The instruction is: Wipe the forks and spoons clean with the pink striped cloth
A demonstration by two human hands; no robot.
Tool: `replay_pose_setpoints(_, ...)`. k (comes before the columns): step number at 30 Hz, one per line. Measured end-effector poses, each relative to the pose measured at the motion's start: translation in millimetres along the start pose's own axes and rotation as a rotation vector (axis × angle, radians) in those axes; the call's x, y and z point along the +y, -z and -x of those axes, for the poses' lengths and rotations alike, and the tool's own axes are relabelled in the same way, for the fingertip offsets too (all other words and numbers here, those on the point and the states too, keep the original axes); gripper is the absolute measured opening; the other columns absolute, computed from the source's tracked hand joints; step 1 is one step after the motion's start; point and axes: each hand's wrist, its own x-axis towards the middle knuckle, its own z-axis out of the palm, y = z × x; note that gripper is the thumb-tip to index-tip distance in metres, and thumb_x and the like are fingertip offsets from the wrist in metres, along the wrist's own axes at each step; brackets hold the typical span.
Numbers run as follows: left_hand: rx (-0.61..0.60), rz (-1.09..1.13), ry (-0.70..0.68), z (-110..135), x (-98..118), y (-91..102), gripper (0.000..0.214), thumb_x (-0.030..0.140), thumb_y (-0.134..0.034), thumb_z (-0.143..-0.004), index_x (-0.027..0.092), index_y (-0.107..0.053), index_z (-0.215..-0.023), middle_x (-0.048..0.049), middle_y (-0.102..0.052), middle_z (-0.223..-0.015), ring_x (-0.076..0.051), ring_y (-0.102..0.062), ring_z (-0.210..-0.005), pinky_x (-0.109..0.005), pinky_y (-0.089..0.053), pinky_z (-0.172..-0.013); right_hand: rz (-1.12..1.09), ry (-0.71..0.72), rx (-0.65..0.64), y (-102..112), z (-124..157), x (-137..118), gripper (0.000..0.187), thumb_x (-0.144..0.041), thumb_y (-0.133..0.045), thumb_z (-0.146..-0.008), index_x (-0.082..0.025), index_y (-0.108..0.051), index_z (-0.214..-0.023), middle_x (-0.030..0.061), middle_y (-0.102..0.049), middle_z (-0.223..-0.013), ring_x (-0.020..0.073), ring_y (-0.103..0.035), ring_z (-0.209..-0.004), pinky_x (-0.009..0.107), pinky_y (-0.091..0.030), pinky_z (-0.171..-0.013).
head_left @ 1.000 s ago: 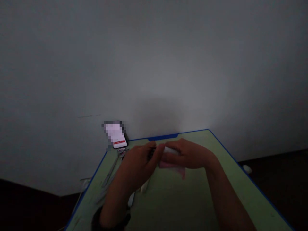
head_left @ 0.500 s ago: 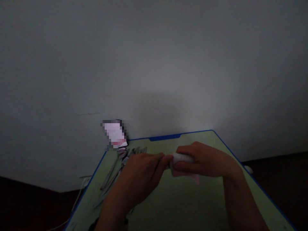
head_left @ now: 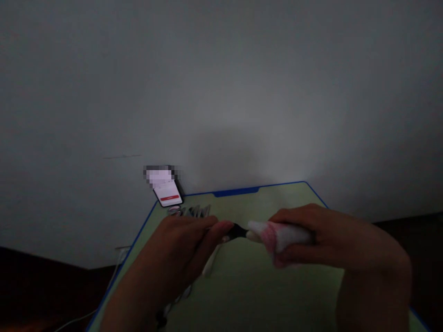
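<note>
Over the table, my left hand (head_left: 187,249) pinches one end of a slim utensil (head_left: 239,230). Its dark neck shows between my hands; its far end is covered by my left fingers, so its exact kind cannot be made out. My right hand (head_left: 321,237) is closed round a white and pink cloth (head_left: 273,240), which is wrapped about the utensil's pale end. Behind and under my left hand lie several metal utensils (head_left: 197,211), partly covered by it. Below my left fingertips a pale, narrow strip (head_left: 210,263) shows.
A lit phone (head_left: 168,189) leans on the wall (head_left: 242,83) at the table's back left corner. The pale green table (head_left: 249,295) has a blue rim. A white cable (head_left: 81,318) hangs beside its left side.
My right hand has moved right with the cloth, and the gap between my hands has widened, baring the utensil's dark neck. My left hand has shifted left. The view has tilted slightly.
</note>
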Motion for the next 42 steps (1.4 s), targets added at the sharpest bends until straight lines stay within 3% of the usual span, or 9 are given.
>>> replay_pose_setpoints(3,-0.099,-0.141,-0.107,-1.9,-0.8,-1.9,0.039,0.044,-0.038,-0.085,0.025,-0.068,-0.069,-0.0004,-0.064,-0.053,-0.014,-0.057,-0.044,-0.024,-0.039,-0.047,0.088,0.012,-0.008,-5.1,-4.6,-4.0,0.025,-0.045,-0.055,-0.078,-0.022,-0.060,-0.083,0.0009,-0.060,-0.067,0.0110,-0.049,-0.055,0.023,-0.029,-0.047)
replay_pose_setpoints(17,-0.126,-0.381,-0.133,-15.2,-5.6,-38.5,0.042,0.041,-0.031,-0.091,0.020,-0.063,-0.072,-0.0019,-0.064,-0.060,-0.014,-0.056,-0.051,-0.023,-0.036,-0.051,0.209,0.092,0.081,-22.1,-41.5,8.5,0.026,-0.041,-0.047,-0.083,-0.017,-0.056,-0.082,0.0009,-0.058,-0.067,0.0095,-0.046,-0.057,0.023,-0.027,-0.052)
replay_pose_setpoints(21,-0.127,-0.278,-0.151,-17.1,-10.8,-29.6,0.040,0.038,-0.031,-0.092,0.019,-0.064,-0.080,0.0008,-0.061,-0.056,-0.010,-0.052,-0.046,-0.019,-0.034,-0.045,0.087,0.056,0.091,-12.0,-36.2,13.3,0.031,-0.047,-0.052,-0.079,-0.017,-0.060,-0.084,-0.0006,-0.059,-0.068,0.0083,-0.046,-0.054,0.021,-0.029,-0.049)
replay_pose_setpoints(23,-0.139,-0.210,-0.084,-16.1,-10.1,-22.9,0.041,0.036,-0.031,-0.092,0.017,-0.063,-0.076,0.0029,-0.057,-0.050,-0.009,-0.050,-0.043,-0.018,-0.033,-0.043,0.028,0.040,0.071,-5.8,-30.0,13.2,0.036,-0.049,-0.053,-0.077,-0.017,-0.060,-0.091,0.0000,-0.060,-0.073,0.0089,-0.049,-0.057,0.020,-0.031,-0.049)
replay_pose_setpoints(26,-0.076,-0.108,-0.038,-13.6,-6.6,-16.3,0.040,0.036,-0.035,-0.092,0.016,-0.060,-0.068,0.0047,-0.051,-0.045,-0.007,-0.047,-0.041,-0.017,-0.034,-0.042,-0.034,0.023,0.052,0.8,-21.4,13.3,0.038,-0.050,-0.052,-0.078,-0.017,-0.060,-0.095,-0.0004,-0.058,-0.071,0.0089,-0.048,-0.056,0.019,-0.033,-0.048)
replay_pose_setpoints(29,0.002,-0.016,-0.038,-10.5,-3.8,-14.0,0.024,0.034,-0.046,-0.088,0.016,-0.059,-0.079,0.0039,-0.057,-0.056,-0.007,-0.052,-0.047,-0.016,-0.040,-0.044,-0.058,0.008,0.096,3.1,-17.0,16.2,0.038,-0.050,-0.052,-0.078,-0.016,-0.060,-0.094,0.0004,-0.058,-0.073,0.0092,-0.049,-0.059,0.019,-0.035,-0.049)
replay_pose_setpoints(31,0.054,0.084,-0.066,-7.9,-4.0,-12.7,0.020,0.031,-0.054,-0.083,0.017,-0.055,-0.098,0.0020,-0.064,-0.071,-0.008,-0.057,-0.054,-0.016,-0.045,-0.048,-0.084,0.003,0.113,3.5,-15.6,19.1,0.038,-0.049,-0.052,-0.079,-0.016,-0.059,-0.094,0.0011,-0.058,-0.076,0.0092,-0.049,-0.060,0.019,-0.036,-0.049)
replay_pose_setpoints(33,0.084,0.131,-0.109,-5.1,-6.1,-10.3,0.033,0.027,-0.059,-0.081,0.021,-0.051,-0.112,0.0008,-0.066,-0.083,-0.008,-0.060,-0.060,-0.016,-0.049,-0.053,-0.112,0.020,0.100,3.9,-14.3,21.4,0.037,-0.048,-0.053,-0.079,-0.015,-0.058,-0.095,0.0010,-0.057,-0.075,0.0091,-0.049,-0.060,0.019,-0.037,-0.049)
replay_pose_setpoints(42,0.051,0.076,-0.266,-4.8,-10.3,-4.8,0.033,0.026,-0.067,-0.075,0.028,-0.060,-0.107,0.0038,-0.068,-0.083,-0.008,-0.062,-0.068,-0.015,-0.050,-0.060,-0.071,0.129,0.020,0.1,-18.9,17.6,0.033,-0.045,-0.048,-0.082,-0.014,-0.057,-0.084,-0.0019,-0.053,-0.063,0.0064,-0.043,-0.051,0.017,-0.030,-0.043)
